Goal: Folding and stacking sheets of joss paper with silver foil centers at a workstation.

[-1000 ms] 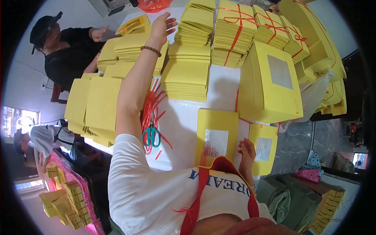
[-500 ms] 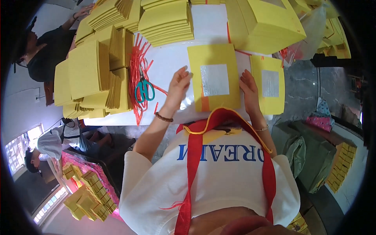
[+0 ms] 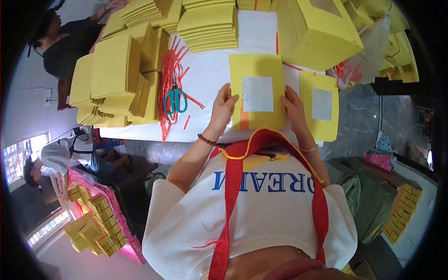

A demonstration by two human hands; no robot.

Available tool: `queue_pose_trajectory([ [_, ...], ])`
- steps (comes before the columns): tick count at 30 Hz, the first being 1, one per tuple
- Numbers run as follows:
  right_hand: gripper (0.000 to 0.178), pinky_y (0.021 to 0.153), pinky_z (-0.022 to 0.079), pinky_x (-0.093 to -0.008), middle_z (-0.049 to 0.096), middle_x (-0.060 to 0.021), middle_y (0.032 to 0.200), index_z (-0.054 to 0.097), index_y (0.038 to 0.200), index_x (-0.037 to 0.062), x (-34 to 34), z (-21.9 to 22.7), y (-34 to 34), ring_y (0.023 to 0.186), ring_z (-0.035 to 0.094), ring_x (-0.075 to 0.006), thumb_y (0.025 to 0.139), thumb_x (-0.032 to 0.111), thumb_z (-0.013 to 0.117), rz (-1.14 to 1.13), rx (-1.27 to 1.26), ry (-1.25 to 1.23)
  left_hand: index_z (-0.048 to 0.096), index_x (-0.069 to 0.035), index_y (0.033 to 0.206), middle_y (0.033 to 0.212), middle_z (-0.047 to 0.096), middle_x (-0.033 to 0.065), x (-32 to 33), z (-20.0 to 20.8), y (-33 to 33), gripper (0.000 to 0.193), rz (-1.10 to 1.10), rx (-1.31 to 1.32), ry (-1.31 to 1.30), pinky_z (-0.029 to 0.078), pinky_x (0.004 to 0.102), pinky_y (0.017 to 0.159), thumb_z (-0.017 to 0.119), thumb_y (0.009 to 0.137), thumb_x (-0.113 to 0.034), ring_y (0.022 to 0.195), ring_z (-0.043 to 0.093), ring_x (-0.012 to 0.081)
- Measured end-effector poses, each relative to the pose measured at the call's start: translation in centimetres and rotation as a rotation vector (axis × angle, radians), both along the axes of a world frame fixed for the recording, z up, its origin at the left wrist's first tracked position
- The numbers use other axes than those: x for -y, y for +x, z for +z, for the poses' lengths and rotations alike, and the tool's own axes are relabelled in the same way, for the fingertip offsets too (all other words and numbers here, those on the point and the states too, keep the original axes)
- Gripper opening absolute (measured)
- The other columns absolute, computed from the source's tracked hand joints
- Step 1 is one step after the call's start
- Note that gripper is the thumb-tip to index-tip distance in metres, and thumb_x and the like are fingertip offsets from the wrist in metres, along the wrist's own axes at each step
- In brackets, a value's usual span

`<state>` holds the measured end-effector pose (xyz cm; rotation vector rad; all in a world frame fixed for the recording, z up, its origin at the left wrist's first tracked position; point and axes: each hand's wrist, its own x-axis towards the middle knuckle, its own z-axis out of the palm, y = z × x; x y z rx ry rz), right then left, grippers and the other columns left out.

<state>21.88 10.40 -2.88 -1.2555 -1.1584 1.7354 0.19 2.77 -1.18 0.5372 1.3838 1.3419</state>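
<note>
A yellow windowed paper packet point(image 3: 257, 94) lies flat at the near side of the white table point(image 3: 204, 70), its bottom edge running close to the red apron point(image 3: 261, 139), so whether the two touch is unclear. Both forearms reach forward, the left hand point(image 3: 224, 106) and right hand point(image 3: 294, 106) flanking the packet with loosely bent fingers at its side edges; their undersides are hidden, and I cannot tell whether they pinch it. Rightward lies a smaller windowed packet point(image 3: 323, 105); leftward, teal-handled scissors point(image 3: 176, 101) rest on red ribbon strips point(image 3: 169, 70), while a tall yellow stack point(image 3: 317, 42) is cut off above.
</note>
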Motion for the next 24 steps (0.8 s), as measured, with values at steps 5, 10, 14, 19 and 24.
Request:
queue_pose_trajectory([
  [5, 0.053, 0.101, 0.032, -0.0315, 0.038, -0.0194, 0.135, 0.031, 0.134, -0.0042, -0.9, 0.4, 0.1, 0.123, 0.040, -0.0235, 0.088, 0.011, 0.051, 0.021, -0.034, -0.031, 0.039, -0.001, 0.132, 0.092, 0.049, -0.0018, -0.3, -0.6, -0.3, 0.050, -0.056, 0.016, 0.050, 0.038, 0.0186, 0.066, 0.053, 0.084, -0.006, 0.076, 0.044, 0.0058],
  [10, 0.046, 0.094, 0.037, -0.0293, 0.045, -0.0155, 0.128, 0.041, 0.130, 0.0008, 0.1, 1.2, 0.7, 0.114, 0.046, -0.0199, 0.087, 0.011, 0.052, 0.017, 0.114, 0.097, 0.045, -0.003, 0.127, 0.094, 0.050, 0.0004, 0.8, -0.9, -1.3, 0.045, -0.062, -0.204, 0.077, 0.040, 0.0201, 0.069, 0.056, 0.084, -0.007, 0.080, 0.045, 0.0074],
  [14, 0.037, 0.091, 0.039, -0.0296, 0.052, -0.0103, 0.119, 0.050, 0.121, 0.0043, 1.6, -0.7, 1.2, 0.109, 0.049, -0.0184, 0.086, 0.011, 0.054, -0.018, 0.155, 0.332, 0.051, -0.002, 0.119, 0.109, 0.054, 0.0136, 2.2, 0.0, -2.1, 0.038, -0.086, -0.664, 0.158, 0.043, 0.0296, 0.082, 0.056, 0.082, -0.006, 0.094, 0.053, 0.0206],
  [19, 0.036, 0.094, 0.038, -0.0328, 0.052, -0.0090, 0.122, 0.051, 0.121, 0.0045, 2.7, 1.1, 1.0, 0.112, 0.048, -0.0193, 0.085, 0.010, 0.055, 0.072, 0.380, 0.549, 0.053, -0.005, 0.116, 0.119, 0.052, 0.0164, 3.7, 1.9, -1.3, 0.035, -0.219, -0.932, 0.316, 0.041, 0.0369, 0.091, 0.054, 0.081, -0.004, 0.106, 0.050, 0.0324],
  [24, 0.030, 0.097, 0.037, -0.0338, 0.054, -0.0116, 0.119, 0.057, 0.114, 0.0039, 2.4, 0.9, 0.7, 0.113, 0.049, -0.0239, 0.084, 0.009, 0.057, 0.143, 0.421, 0.700, 0.055, -0.006, 0.114, 0.114, 0.055, 0.0166, 3.5, 1.4, -1.6, 0.035, -0.291, -1.046, 0.427, 0.041, 0.0388, 0.090, 0.055, 0.079, -0.003, 0.105, 0.050, 0.0350],
])
